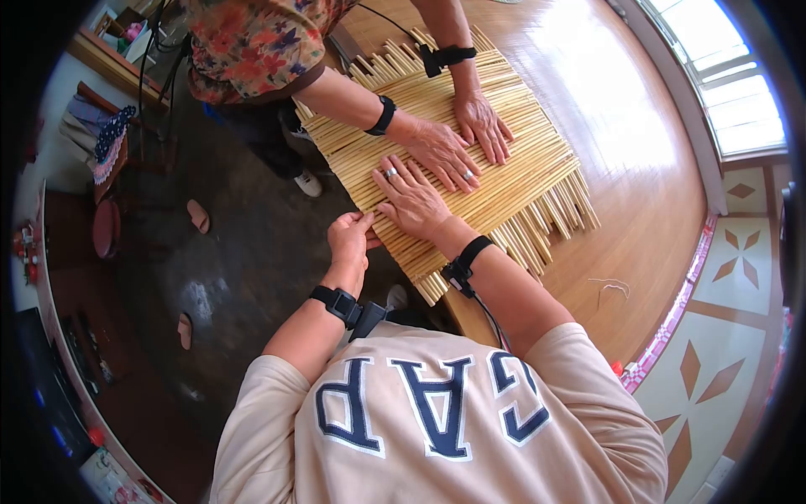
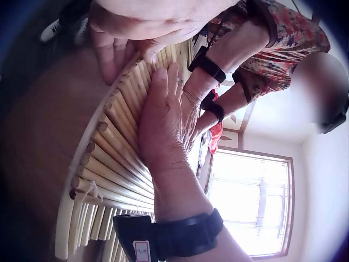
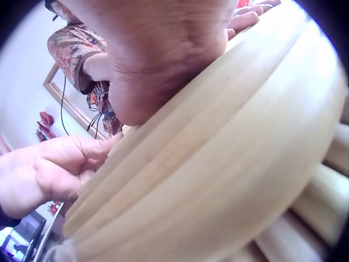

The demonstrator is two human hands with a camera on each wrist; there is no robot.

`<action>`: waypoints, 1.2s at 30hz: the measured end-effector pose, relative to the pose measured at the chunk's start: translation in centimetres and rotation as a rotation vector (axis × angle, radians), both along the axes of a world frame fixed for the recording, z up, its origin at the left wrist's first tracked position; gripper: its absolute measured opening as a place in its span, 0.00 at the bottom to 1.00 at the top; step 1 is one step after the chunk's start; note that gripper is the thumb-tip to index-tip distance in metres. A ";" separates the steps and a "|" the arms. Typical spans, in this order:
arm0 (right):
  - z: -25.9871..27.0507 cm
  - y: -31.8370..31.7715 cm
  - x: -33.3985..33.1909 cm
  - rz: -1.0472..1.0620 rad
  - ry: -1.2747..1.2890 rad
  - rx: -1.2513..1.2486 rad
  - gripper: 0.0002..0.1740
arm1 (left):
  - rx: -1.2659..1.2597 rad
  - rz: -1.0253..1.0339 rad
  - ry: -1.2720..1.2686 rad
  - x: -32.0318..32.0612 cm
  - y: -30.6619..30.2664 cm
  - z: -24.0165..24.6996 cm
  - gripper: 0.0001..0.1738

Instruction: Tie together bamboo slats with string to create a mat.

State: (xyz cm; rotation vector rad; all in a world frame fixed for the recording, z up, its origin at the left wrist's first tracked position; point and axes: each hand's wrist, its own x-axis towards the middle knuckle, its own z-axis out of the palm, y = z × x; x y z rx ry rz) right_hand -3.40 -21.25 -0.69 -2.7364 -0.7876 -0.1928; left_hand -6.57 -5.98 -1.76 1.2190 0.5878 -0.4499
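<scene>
A mat of pale yellow bamboo sticks (image 1: 529, 105), joined side by side, lies on the wooden table. My right hand (image 1: 414, 200) rests flat on it with fingers spread, pressing near its left edge. At that edge, my left hand (image 1: 348, 242) pinches the stick ends, thumb on top and fingers beside and below; the left wrist view shows the cut ends (image 2: 103, 126) in a curved row. Another person's two hands (image 1: 441, 151) also lie flat on the mat, just beyond my right hand. White string (image 2: 94, 190) shows at the near corner.
More loose bamboo sticks (image 1: 546, 214) stick out from under the mat. The polished wooden table (image 1: 638, 109) extends right, with a bit of string (image 1: 613, 286) on it. The other person (image 1: 243, 46) stands across from me. Slippers (image 1: 198, 216) lie on the dark floor.
</scene>
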 end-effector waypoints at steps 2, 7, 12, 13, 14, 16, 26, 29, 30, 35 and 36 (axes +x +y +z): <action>0.1 -0.2 -0.2 -0.006 -0.002 0.016 0.32 | 0.036 0.002 -0.018 0.2 0.0 -0.1 0.09; 2.5 -1.3 -4.4 -0.048 0.104 0.130 0.34 | 0.063 -0.028 -0.009 0.1 0.3 0.0 0.08; 0.3 -2.4 -9.0 -0.137 0.144 -0.003 0.36 | 0.088 -0.058 -0.036 0.1 -0.1 -0.4 0.09; 0.2 -2.5 -9.0 -0.136 0.143 -0.004 0.36 | 0.092 -0.038 -0.026 0.0 0.0 -0.6 0.09; 0.2 -2.4 -9.1 -0.152 0.139 0.008 0.36 | 0.118 -0.077 -0.045 0.4 0.0 -0.2 0.09; 0.2 -2.6 -9.3 -0.146 0.134 0.005 0.36 | 0.151 -0.044 -0.036 0.0 -0.2 -0.2 0.11; 0.4 -2.3 -8.7 -0.134 0.146 0.102 0.37 | 0.148 -0.027 -0.109 0.3 0.9 -0.8 0.12; 3.2 -2.6 -9.1 -0.233 0.072 0.330 0.38 | 0.135 -0.082 -0.070 1.5 1.8 0.0 0.14; 3.7 -4.2 -10.0 -0.318 0.038 0.356 0.38 | 0.114 -0.136 -0.087 1.9 2.2 0.1 0.15; 8.1 -9.2 -12.7 -0.708 -0.177 0.572 0.16 | 0.168 -0.100 -0.035 7.0 12.0 0.4 0.16; 8.6 -11.5 -13.9 -0.871 -0.153 0.627 0.14 | 0.156 -0.108 -0.045 7.9 12.6 0.8 0.15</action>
